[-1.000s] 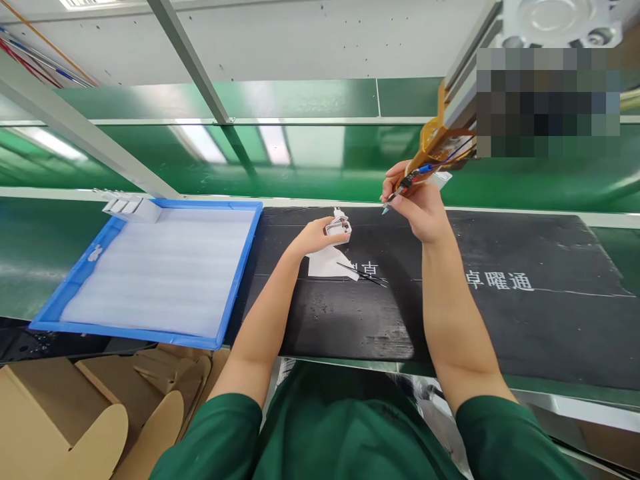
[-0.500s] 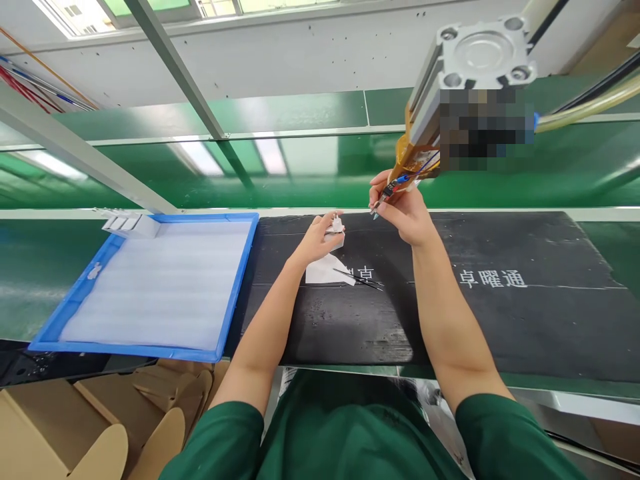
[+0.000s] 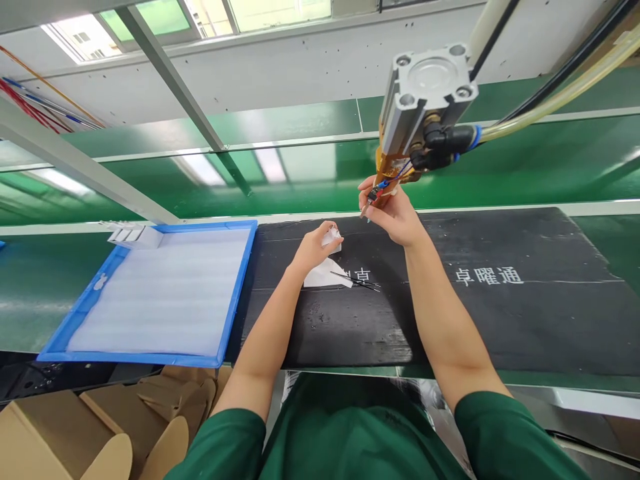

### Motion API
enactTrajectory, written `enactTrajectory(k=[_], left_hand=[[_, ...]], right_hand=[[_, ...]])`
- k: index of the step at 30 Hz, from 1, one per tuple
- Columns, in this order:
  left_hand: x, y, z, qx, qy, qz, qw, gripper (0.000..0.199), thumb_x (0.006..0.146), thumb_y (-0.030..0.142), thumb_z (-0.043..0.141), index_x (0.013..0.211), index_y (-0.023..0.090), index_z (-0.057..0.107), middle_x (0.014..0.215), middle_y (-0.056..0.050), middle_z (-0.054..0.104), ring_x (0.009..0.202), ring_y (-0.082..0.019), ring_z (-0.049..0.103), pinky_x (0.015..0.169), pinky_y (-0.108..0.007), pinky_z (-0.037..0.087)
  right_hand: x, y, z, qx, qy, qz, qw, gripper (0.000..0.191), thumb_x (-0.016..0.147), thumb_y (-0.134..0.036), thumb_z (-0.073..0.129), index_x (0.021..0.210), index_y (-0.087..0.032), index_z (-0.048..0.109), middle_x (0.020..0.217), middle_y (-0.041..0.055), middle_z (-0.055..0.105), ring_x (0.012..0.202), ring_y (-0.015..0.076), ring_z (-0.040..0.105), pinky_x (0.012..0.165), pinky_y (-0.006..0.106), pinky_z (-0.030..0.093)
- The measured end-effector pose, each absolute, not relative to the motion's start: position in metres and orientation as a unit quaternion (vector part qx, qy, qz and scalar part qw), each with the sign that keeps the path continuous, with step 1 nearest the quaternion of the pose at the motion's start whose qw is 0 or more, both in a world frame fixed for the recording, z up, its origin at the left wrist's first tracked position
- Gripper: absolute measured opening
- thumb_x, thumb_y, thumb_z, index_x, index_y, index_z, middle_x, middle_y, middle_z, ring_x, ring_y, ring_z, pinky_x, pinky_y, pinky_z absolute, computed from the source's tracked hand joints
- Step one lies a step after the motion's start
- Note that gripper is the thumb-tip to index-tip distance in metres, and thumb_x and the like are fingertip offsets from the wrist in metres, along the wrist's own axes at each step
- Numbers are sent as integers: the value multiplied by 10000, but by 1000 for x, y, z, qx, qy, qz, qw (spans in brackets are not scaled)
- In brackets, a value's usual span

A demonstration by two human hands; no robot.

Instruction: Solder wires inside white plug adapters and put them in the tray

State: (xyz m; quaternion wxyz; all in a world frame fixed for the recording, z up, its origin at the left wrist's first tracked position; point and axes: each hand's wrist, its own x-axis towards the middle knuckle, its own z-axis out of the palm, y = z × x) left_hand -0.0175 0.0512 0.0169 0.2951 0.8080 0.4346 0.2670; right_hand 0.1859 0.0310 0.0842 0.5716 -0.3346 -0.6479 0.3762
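Observation:
My left hand (image 3: 316, 245) grips a small white plastic part (image 3: 332, 236) between thumb and fingers, above the black mat (image 3: 350, 327). My right hand (image 3: 391, 215) is wrapped round the lower end of a pneumatic tool (image 3: 425, 93) with a square metal cylinder, amber-coloured wrapping and thin wires. The tool's narrow tip (image 3: 365, 212) points down and left, a short way from the white part and apart from it. Beneath my left hand lies a piece of white paper (image 3: 323, 275), with black tweezers (image 3: 357, 281) across its right edge.
A blue tray (image 3: 223, 320) lined with white foam stands at the left. Several white parts (image 3: 134, 236) sit on its far left corner. A clear air hose (image 3: 545, 110) runs from the tool to the upper right. Cardboard boxes (image 3: 55, 427) stand below the bench at lower left.
The tool and my right hand have shifted left in view, with the tool's cylinder lower. My left hand has turned the white part, and its thumb now shows along the near side.

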Motion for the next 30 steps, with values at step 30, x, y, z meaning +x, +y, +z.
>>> enactTrajectory(k=[30], left_hand=[[-57,79,55,649,716,250,-51,854,865,380,693,1486,24,226,1566,-266,218,1491,-397,61,1206,-562,88]], right_hand=[[246,19,94,-454,-707,314,443,492,817,-657,605,1084,-247,556,937,73,638,837,244,602,797,451,501]])
